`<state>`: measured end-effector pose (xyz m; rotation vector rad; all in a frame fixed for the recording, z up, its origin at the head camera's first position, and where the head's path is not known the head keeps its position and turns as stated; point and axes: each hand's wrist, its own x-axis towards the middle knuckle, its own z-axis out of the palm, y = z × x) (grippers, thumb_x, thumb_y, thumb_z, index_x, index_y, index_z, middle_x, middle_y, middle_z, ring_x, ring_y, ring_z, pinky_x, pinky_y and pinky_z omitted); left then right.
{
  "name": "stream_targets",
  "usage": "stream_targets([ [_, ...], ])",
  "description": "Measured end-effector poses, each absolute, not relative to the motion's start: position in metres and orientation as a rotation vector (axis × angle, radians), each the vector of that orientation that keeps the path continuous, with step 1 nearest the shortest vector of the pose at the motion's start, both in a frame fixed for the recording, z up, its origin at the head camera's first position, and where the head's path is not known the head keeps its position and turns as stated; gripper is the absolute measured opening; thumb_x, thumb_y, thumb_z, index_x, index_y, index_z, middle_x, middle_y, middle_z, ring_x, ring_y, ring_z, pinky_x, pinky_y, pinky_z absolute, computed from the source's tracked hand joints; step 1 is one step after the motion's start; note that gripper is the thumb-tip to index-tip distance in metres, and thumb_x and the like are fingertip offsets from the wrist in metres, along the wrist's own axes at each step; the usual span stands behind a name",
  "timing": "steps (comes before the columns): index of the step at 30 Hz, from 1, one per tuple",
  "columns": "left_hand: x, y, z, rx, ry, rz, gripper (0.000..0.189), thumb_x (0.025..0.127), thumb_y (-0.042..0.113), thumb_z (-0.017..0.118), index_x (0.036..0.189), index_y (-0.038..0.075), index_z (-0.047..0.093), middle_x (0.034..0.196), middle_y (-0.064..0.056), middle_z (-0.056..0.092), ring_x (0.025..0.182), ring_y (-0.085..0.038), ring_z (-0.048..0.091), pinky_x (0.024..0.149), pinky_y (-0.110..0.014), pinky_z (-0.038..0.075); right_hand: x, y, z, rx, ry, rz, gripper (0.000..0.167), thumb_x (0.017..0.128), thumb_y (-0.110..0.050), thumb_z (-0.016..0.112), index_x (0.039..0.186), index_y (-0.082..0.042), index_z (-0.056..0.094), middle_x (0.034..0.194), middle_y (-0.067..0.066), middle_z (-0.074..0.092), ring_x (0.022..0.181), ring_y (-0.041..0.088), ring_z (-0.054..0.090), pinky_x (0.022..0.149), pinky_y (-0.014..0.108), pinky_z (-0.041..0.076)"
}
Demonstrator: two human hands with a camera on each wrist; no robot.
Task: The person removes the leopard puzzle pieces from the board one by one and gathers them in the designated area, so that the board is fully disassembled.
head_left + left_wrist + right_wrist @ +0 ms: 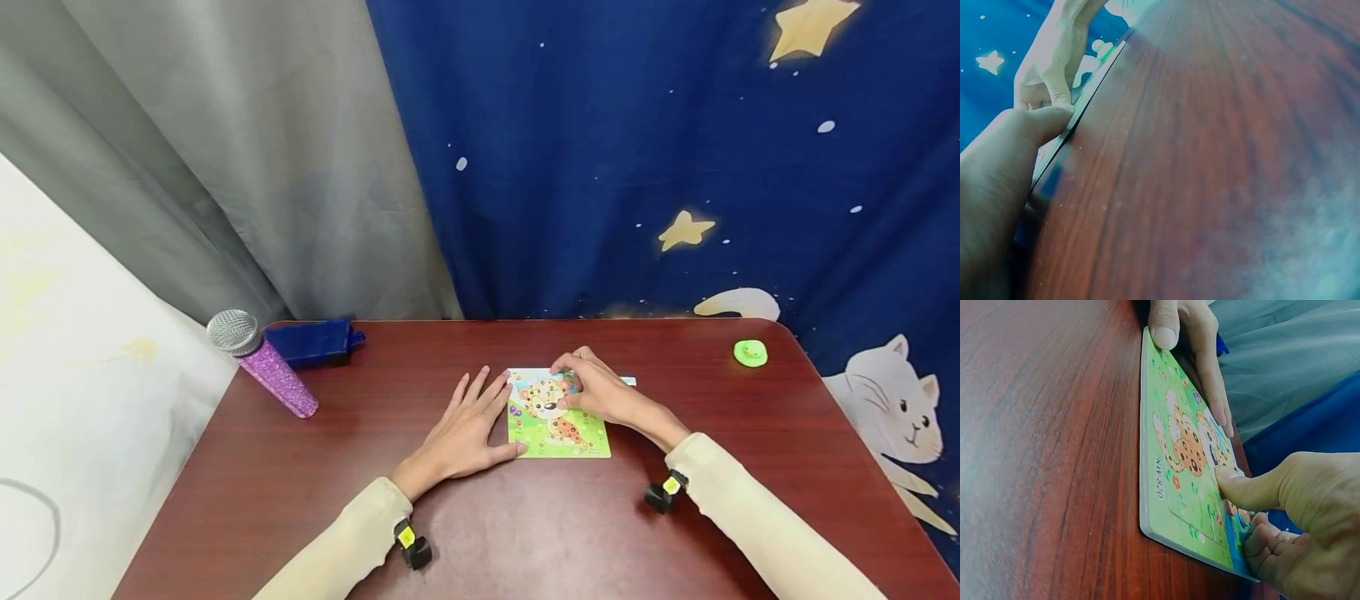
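A flat square puzzle board (566, 442) with a spotted leopard cub on green grass lies on the table. Spread and nearly straight, the fingers of my left hand (467, 429) rest along its left side, with the thumb on the near left corner. My right hand (600, 392) bends over the upper right part. In the right wrist view its thumb (1241, 487) touches the leopard picture, and its other fingers (1266, 547) curl down at the blue area by the board's edge. Whether a loose piece sits between them is hidden. A thin cut line shows in the green.
A purple glitter microphone (277, 379) lies at the left, beside a dark blue case (311, 342). At the far right is a small green object (750, 352). A small white strip (628, 381) shows behind the right hand. Curtains (562, 167) hang beyond the brown table (487, 533).
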<state>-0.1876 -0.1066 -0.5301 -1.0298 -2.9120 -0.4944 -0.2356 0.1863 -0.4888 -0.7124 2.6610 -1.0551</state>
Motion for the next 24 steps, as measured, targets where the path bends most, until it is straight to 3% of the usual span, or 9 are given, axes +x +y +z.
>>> stream_targets([
  [5, -0.187, -0.106, -0.53, -1.023, -2.913, -0.492, 0.101, 0.101, 0.072, 0.063, 0.172, 0.006, 0.036, 0.183, -0.008, 0.023, 0.17, -0.039, 0.009, 0.136, -0.061, 0.004, -0.235, 0.187, -0.49, -0.703, 2.681, -1.1, 0.044, 0.093, -0.004, 0.089, 0.131, -0.005, 0.068, 0.109, 0.012, 0.06, 0.085, 0.017, 0.056, 0.076, 0.033, 0.05],
  [13, -0.188, -0.105, -0.53, -1.024, -2.911, -0.457, 0.102, 0.101, 0.073, 0.061, 0.172, 0.005, 0.036, 0.183, -0.009, 0.022, 0.17, -0.039, 0.01, 0.136, -0.061, 0.005, -0.23, 0.188, -0.491, -0.658, 2.677, -1.302, 0.024, 0.102, -0.002, 0.077, 0.126, -0.003, 0.074, 0.104, 0.007, 0.071, 0.088, 0.018, 0.064, 0.076, 0.03, 0.055],
  [18, -0.187, -0.105, -0.529, -1.026, -2.912, -0.474, 0.101, 0.101, 0.073, 0.061, 0.172, 0.006, 0.036, 0.183, -0.008, 0.023, 0.17, -0.039, 0.011, 0.135, -0.061, 0.005, -0.227, 0.191, -0.491, -0.632, 2.639, -1.307, 0.016, 0.105, -0.008, 0.076, 0.121, -0.009, 0.079, 0.092, 0.002, 0.073, 0.078, 0.016, 0.064, 0.069, 0.028, 0.055],
  [24, -0.187, -0.106, -0.53, -1.02, -2.913, -0.471, 0.1, 0.101, 0.073, 0.061, 0.172, 0.006, 0.037, 0.183, -0.008, 0.023, 0.17, -0.038, 0.011, 0.135, -0.061, 0.006, -0.225, 0.193, -0.491, -0.614, 2.607, -1.319, 0.011, 0.107, -0.013, 0.074, 0.116, -0.013, 0.081, 0.092, 0.002, 0.074, 0.076, 0.018, 0.063, 0.07, 0.029, 0.054],
])
